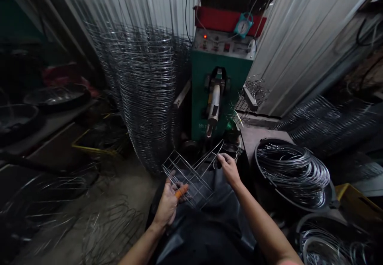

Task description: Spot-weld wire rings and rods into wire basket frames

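Note:
My left hand [171, 201] is closed round the near-left edge of a small wire grid [191, 174], held tilted above my dark-covered lap. One finger of this hand has an orange wrap. To the right, my right hand [229, 168] pinches a thin bent wire [214, 153] at the grid's far-right side. Whether that wire is joined to the grid, I cannot tell. Just beyond both hands, a green machine [197, 93] stands with a metal arm [214, 105] pointing down toward me. The arm's tip is above the grid and apart from it.
Tall stacks of wire rings [146, 85] rise at the left of the machine. A black tub [266, 177] of wire hoops stands at my right, with another tub [299, 229] nearer. Loose wire pieces [113, 229] lie on the floor at left. A yellow-edged crate [86, 147] sits farther left.

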### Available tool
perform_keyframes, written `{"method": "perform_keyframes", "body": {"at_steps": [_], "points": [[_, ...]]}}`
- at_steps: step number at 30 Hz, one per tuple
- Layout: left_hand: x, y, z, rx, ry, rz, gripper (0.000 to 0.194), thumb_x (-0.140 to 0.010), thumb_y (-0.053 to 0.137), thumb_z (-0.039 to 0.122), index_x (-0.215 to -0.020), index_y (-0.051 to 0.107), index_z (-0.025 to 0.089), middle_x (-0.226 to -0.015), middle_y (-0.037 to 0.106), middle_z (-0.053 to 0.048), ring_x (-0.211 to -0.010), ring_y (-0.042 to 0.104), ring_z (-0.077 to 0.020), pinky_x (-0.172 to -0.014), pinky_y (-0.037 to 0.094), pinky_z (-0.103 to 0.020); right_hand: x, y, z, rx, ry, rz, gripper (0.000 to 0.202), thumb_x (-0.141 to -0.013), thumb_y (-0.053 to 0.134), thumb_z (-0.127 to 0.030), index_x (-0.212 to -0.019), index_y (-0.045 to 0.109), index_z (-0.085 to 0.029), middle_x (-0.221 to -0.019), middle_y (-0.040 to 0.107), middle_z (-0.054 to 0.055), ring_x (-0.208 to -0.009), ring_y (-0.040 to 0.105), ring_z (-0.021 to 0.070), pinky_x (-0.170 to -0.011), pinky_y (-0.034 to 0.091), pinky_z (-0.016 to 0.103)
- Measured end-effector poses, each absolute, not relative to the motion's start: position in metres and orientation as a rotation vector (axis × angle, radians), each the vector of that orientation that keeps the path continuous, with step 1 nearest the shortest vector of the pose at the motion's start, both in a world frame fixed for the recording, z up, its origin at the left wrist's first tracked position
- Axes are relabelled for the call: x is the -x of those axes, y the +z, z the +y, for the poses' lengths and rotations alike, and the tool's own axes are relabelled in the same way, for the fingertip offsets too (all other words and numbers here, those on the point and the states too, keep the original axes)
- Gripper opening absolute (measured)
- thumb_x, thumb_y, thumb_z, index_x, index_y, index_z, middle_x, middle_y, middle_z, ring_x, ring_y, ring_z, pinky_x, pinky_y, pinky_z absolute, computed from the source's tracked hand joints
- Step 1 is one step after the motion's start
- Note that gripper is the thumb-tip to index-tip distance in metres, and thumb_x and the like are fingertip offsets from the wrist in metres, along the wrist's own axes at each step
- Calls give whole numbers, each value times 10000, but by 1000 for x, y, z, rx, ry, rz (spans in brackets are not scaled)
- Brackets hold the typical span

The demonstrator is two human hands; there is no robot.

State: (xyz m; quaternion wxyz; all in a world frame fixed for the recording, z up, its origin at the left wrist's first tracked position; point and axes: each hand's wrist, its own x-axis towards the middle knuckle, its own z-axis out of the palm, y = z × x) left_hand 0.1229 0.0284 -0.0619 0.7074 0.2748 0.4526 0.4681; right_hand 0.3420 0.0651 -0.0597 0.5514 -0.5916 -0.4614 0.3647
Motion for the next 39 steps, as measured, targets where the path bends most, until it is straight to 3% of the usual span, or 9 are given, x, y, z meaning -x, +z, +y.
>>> {"method": "perform_keyframes", "body": {"at_steps": [13, 30, 39], "points": [[-125, -65, 62, -623, 996, 1042, 839, -570, 770, 232, -1284, 330, 261, -724, 454, 62, -582, 502, -90, -524, 541, -272, -340, -72, 97, 1268, 945, -995, 350, -777, 545, -487, -616, 492, -181, -543, 474, -29, -525, 419, 99, -538, 344, 229], [-133, -67, 97, -546, 975, 1043, 731, -550, 730, 169, -1196, 394, 229, -749, 531, 32, -583, 532, -106, -510, 545, -299, -341, -95, 142, 1167, 1042, -751, 305, -728, 611, -451, -658, 507, -173, -605, 485, -35, -529, 448, 80, -512, 368, 209], [-140, -60, 112, -557, 1012, 1050, 655, -574, 694, 119, -1150, 396, 215, -726, 481, 49, -553, 500, -89, -494, 551, -314, -343, -85, 156, 1191, 1014, -733, 317, -672, 633, -471, -641, 513, -179, -579, 496, -35, -505, 450, 82, -484, 383, 209]]}}
